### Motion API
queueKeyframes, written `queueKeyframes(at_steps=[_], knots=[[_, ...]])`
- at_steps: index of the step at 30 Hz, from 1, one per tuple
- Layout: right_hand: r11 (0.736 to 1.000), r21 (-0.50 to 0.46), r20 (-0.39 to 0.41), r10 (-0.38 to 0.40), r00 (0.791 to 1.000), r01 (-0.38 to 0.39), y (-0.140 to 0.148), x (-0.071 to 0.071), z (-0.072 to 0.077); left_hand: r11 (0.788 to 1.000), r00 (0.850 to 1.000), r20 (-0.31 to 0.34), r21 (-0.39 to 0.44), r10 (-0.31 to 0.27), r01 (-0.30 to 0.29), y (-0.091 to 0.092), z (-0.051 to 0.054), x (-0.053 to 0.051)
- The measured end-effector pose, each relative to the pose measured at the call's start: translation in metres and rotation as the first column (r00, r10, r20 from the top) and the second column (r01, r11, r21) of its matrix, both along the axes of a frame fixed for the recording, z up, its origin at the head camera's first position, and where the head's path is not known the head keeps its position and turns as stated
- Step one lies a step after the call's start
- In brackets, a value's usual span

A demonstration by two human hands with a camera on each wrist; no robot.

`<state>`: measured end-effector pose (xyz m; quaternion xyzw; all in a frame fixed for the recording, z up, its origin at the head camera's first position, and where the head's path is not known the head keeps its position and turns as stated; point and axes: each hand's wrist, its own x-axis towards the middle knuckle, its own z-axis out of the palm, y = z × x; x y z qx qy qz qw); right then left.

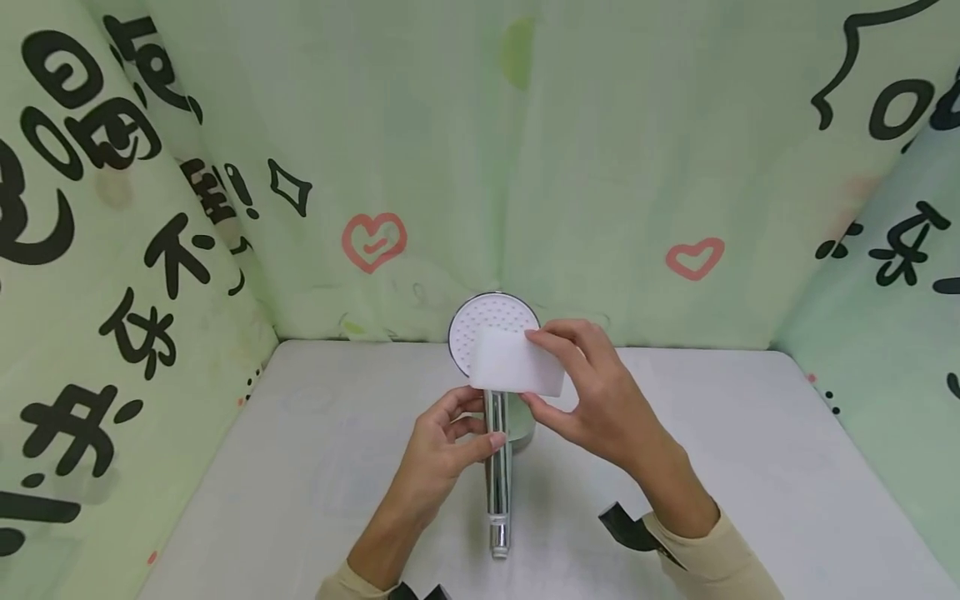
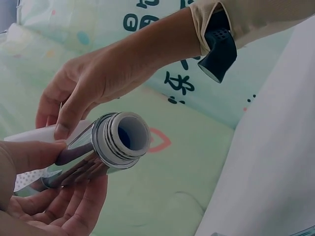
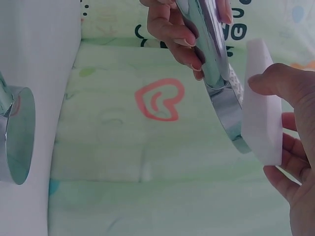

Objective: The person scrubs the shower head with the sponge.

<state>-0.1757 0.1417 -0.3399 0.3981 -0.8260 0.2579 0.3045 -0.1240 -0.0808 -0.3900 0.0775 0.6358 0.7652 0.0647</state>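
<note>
A chrome handheld shower head with a white, nozzle-dotted face is raised over the table. My left hand grips its handle from the left, thumb across the front. The handle's threaded hollow end faces the left wrist camera. My right hand pinches a white block sponge between thumb and fingers. That sponge covers the lower right of the face in the head view; in the right wrist view the sponge lies close along the head's rim. Whether they touch, I cannot tell.
Behind the handle, a round shiny object stands on the white table, partly hidden; its chrome side shows in the right wrist view. Pale green printed curtains enclose the table's back and sides. Dark straps hang at the sleeves.
</note>
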Motion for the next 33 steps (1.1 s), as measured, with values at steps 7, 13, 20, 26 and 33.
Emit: queueKeyframes(at_steps=[7,13,20,26,33], knots=[[1.000,-0.008,-0.018,0.005,1.000,-0.005,0.0003,0.0002,0.0006,1.000,1.000,0.002,-0.006,0.001,-0.001,0.0009,0.0012,0.0002],[1.000,0.013,-0.019,-0.004,1.000,0.004,0.0012,0.0016,-0.0001,1.000,1.000,0.000,-0.016,0.004,-0.004,0.0013,0.0005,0.0005],[0.997,0.064,-0.040,-0.036,0.999,0.038,0.0020,0.0006,0.0003,1.000,1.000,0.006,0.002,-0.021,0.021,0.0039,0.0022,0.0017],[0.998,0.046,-0.062,-0.036,0.997,0.039,0.0026,-0.0035,0.0039,0.999,0.999,0.007,0.014,-0.040,0.040,0.0065,0.0031,0.0039],[0.999,0.024,-0.054,-0.036,0.998,0.037,0.0055,-0.0066,0.0083,0.998,0.999,0.012,-0.024,-0.052,0.052,0.0073,0.0028,0.0068]])
